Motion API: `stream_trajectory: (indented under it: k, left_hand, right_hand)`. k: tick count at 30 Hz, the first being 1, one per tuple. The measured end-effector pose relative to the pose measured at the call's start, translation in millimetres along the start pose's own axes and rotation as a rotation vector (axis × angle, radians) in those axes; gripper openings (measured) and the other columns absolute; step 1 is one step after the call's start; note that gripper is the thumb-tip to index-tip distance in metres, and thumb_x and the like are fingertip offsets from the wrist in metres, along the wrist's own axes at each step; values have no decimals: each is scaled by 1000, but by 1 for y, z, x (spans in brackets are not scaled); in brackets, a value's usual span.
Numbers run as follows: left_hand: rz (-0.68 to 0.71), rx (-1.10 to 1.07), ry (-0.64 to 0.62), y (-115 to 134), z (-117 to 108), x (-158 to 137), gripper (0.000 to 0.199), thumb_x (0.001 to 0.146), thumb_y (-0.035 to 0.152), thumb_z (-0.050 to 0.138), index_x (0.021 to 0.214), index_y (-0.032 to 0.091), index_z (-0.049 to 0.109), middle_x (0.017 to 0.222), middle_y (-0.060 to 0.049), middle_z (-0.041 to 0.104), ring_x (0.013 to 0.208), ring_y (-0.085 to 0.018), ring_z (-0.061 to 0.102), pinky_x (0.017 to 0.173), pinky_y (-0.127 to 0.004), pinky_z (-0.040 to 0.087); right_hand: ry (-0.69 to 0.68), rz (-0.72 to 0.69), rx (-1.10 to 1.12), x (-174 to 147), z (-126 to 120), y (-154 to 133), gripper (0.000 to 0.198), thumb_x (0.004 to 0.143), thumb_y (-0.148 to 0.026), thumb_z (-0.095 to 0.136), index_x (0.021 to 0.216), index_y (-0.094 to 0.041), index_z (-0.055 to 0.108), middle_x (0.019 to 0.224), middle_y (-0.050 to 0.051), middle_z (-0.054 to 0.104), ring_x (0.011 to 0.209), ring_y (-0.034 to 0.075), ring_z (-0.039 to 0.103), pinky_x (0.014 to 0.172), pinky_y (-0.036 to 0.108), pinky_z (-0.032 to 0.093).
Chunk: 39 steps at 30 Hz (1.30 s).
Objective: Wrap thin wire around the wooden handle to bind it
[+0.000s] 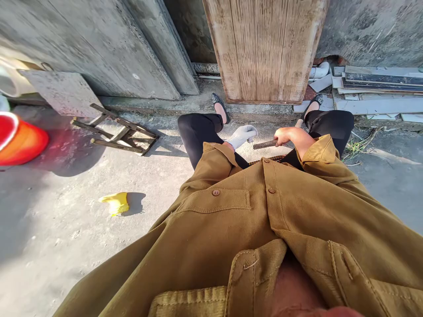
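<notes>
My left hand [243, 135] wears a white knit glove and is held between my knees. Its fingers are curled together; whatever they may hold is too small to make out. Just to its right, my bare right hand [284, 135] is closed round a machete-like tool. The dark, flat, rusty-looking strip of this machete-like tool [265, 144] points left toward the gloved hand, without visibly touching it. A pale wooden end shows beyond my right hand, near my right shoe. The ground below both hands is partly hidden by my jacket.
Ahead, a wooden panel [264, 48] leans on the wall. At left are an overturned wooden stool [124, 130], a red bucket [28, 138] and a yellow object [116, 203] on the concrete. Stacked boards [380, 103] and plant scraps [361, 143] lie at right.
</notes>
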<state>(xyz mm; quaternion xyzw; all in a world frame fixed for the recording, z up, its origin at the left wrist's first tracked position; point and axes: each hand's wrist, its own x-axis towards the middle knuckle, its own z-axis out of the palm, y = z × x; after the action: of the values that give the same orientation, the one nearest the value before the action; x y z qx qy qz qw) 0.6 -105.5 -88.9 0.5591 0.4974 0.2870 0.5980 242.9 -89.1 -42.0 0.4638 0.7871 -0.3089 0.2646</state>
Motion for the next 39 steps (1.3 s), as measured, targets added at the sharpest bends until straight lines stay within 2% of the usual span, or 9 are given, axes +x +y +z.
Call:
stream_trajectory:
  k: [5, 10, 12, 16, 20, 27, 33, 36, 39]
  left_hand:
    - [-30, 73, 103, 0, -2, 0, 7, 90, 20, 65, 93, 15, 70, 63, 5, 54, 52, -10, 47, 57, -23, 44]
    - [61, 45, 137, -15, -3, 12, 14, 83, 25, 72, 91, 13, 74, 86, -4, 72, 78, -13, 59, 77, -24, 47]
    - [96, 8, 131, -19, -3, 14, 17, 81, 28, 75, 90, 13, 75, 93, -6, 75, 84, -15, 61, 81, -25, 48]
    - [30, -60, 159, -18, 0, 10, 16, 83, 30, 72, 91, 16, 72, 79, -2, 67, 63, -13, 53, 61, -27, 42]
    - [-16, -55, 254, -16, 2, 10, 7, 86, 23, 66, 89, 18, 68, 69, 1, 60, 52, -11, 49, 52, -25, 34]
    - [-56, -30, 296, -20, 2, 16, 6, 88, 16, 72, 92, 17, 67, 59, 4, 54, 50, -10, 48, 51, -22, 39]
    - [-66, -40, 85, -19, 12, 11, 7, 92, 18, 73, 89, 16, 68, 63, 5, 49, 51, -9, 45, 50, -25, 46]
    - [-95, -145, 113, -17, 6, 10, 9, 95, 21, 73, 92, 17, 66, 62, 6, 48, 50, -9, 43, 54, -26, 47]
    - [5, -357, 182, -7, -12, 5, 17, 102, 29, 67, 90, 19, 59, 59, 9, 34, 49, -7, 32, 60, -25, 46]
  right_hand:
    - [-110, -200, 126, -11, -7, 1, 6, 86, -20, 77, 90, -17, 79, 73, -1, 70, 68, 14, 59, 67, 27, 42]
    - [22, -377, 337, -21, -14, 14, 16, 86, -34, 77, 86, -19, 72, 82, 0, 71, 76, 17, 60, 71, 28, 41]
    - [20, -370, 367, -22, -12, 18, 23, 87, -39, 79, 82, -18, 70, 82, 1, 71, 75, 17, 60, 72, 29, 41]
    - [79, -283, 426, -16, -6, 17, 43, 99, -54, 75, 77, -18, 66, 81, 5, 70, 75, 18, 62, 77, 30, 42]
    - [300, -126, 290, -10, -3, 9, 40, 106, -46, 68, 78, -17, 67, 73, 2, 63, 72, 16, 56, 76, 30, 36]
    - [499, -142, 274, -15, -2, 1, 34, 103, -43, 68, 82, -17, 69, 72, 0, 60, 78, 18, 56, 77, 30, 34]
    - [460, -224, 538, -22, -2, -9, 32, 112, -38, 58, 93, -15, 70, 86, 8, 73, 76, 18, 63, 81, 29, 47]
    - [446, -255, 575, -25, -4, -5, 34, 114, -38, 55, 93, -15, 69, 86, 8, 73, 74, 17, 61, 79, 29, 49]
    - [366, -234, 426, -29, -7, 5, 33, 110, -39, 62, 90, -15, 72, 81, 4, 71, 72, 15, 59, 77, 28, 45]
